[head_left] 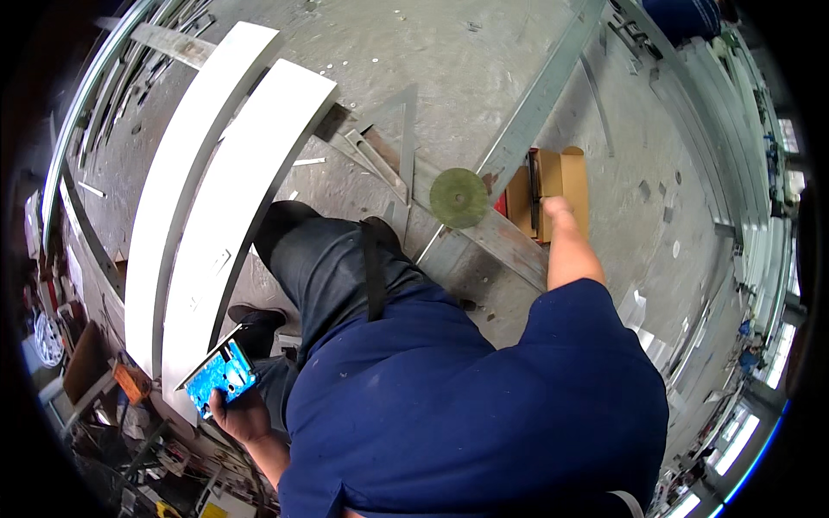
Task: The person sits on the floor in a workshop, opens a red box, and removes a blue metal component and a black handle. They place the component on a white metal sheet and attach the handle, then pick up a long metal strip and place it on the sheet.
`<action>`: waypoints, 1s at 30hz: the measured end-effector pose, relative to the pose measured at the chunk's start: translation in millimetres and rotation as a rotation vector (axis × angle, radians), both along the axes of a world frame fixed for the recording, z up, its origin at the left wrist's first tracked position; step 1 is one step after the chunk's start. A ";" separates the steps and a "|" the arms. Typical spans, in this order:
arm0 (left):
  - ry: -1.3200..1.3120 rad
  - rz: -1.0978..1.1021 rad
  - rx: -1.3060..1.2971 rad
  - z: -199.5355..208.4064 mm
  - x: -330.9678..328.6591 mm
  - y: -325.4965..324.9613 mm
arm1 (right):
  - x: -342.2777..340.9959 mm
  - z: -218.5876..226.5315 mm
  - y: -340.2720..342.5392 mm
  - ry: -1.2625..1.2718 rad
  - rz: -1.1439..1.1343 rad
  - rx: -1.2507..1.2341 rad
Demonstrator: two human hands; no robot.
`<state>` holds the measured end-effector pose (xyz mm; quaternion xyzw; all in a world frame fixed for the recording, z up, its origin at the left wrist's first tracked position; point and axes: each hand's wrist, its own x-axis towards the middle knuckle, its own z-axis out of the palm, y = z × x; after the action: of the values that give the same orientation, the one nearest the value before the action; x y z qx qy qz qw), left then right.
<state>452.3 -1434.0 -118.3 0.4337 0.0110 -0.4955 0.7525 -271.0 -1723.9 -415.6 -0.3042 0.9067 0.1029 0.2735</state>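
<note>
My left hand (240, 416) grips a flat blue lock case (218, 376) with a metal strip along its edge. The thumb lies on its blue face, and small holes show in it. It is held low on the left, close to the end of a long white profile (250, 173). On the right, my right arm stretches forward to an open cardboard box (573, 186) on the floor. My right hand (557, 207) is at this box, beside a dark narrow bar (533, 197); its fingertips are hidden, so its grip cannot be made out.
A second white profile (194, 164) lies parallel on the left. A round green disc (471, 211) rests where steel bars cross, near a metal set square (408, 129). Long metal profiles (725, 112) line the right side. Another person's dark blue clothing (682, 17) shows at the top right.
</note>
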 end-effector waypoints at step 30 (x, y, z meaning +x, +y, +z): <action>0.078 0.377 -0.216 -69.9 39.9 47.9 | 620.2 192.9 -68.7 0.014 1.900 -0.493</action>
<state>492.2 -1386.1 -188.2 0.3210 0.0679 -0.3608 0.8730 349.2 -1792.6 -222.7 -0.9551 0.2825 0.0898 0.0002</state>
